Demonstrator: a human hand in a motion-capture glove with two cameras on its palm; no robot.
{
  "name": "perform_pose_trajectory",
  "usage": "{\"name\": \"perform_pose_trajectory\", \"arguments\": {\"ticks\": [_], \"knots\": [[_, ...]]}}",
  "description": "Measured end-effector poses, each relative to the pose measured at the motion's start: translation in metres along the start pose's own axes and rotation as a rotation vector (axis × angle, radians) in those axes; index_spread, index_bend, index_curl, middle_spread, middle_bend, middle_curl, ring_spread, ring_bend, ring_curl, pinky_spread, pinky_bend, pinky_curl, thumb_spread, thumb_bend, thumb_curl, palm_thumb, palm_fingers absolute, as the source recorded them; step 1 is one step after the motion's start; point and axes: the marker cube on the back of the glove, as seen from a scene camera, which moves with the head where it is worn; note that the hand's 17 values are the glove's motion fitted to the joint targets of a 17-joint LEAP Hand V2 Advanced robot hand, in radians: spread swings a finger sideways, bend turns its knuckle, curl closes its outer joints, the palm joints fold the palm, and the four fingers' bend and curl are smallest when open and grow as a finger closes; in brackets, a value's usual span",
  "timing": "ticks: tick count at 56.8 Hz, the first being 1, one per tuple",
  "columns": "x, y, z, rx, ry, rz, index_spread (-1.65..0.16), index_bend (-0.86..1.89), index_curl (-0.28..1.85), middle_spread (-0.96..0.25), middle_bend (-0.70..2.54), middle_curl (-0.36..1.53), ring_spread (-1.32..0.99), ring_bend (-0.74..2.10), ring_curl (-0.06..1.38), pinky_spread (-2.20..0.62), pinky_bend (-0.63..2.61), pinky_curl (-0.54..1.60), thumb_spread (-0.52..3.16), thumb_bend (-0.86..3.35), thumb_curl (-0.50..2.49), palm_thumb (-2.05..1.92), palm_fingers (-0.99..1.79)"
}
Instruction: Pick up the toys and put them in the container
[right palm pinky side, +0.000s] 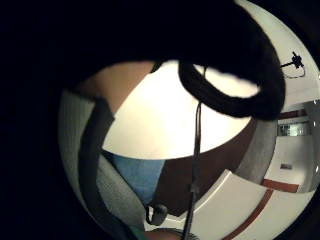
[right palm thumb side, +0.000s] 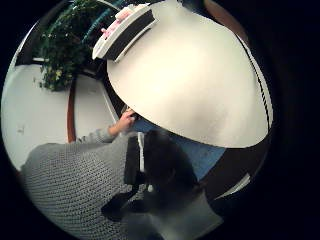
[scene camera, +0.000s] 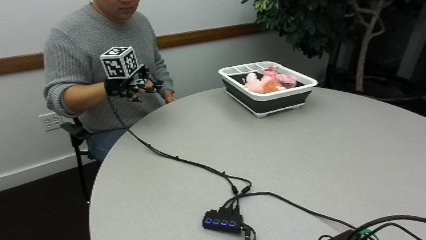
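Observation:
A white-rimmed, dark-walled container (scene camera: 266, 100) stands at the far side of the round grey table (scene camera: 313, 150). Pink and orange soft toys (scene camera: 266, 82) lie inside it. My gloved right hand (scene camera: 130, 86) is raised in front of the person's chest, off the table's left edge and well away from the container. Its fingers hang loosely curled and hold nothing. The thumb side palm view shows the container (right palm thumb side: 125, 31) with the pink toys (right palm thumb side: 116, 22) at the table's far edge. No toy lies on the table top (right palm thumb side: 195, 75). The bare left hand (scene camera: 170, 98) rests at the table's edge.
A black cable (scene camera: 180, 160) runs from the glove across the table to a small hub with blue lights (scene camera: 223, 220) near the front edge. More cables lie at the front right. A potted plant (scene camera: 313, 25) stands behind the container.

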Motion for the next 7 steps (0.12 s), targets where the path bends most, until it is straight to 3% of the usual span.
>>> {"name": "perform_pose_trajectory", "arguments": {"ticks": [7], "knots": [[0.0047,-0.0056,-0.0021,0.001,0.004,0.005,-0.38,0.19,0.43,-0.12,0.15,0.25,-0.02,0.14,0.10,0.11,0.86,0.33,1.24,-0.06,0.19,-0.08,-0.13]]}}
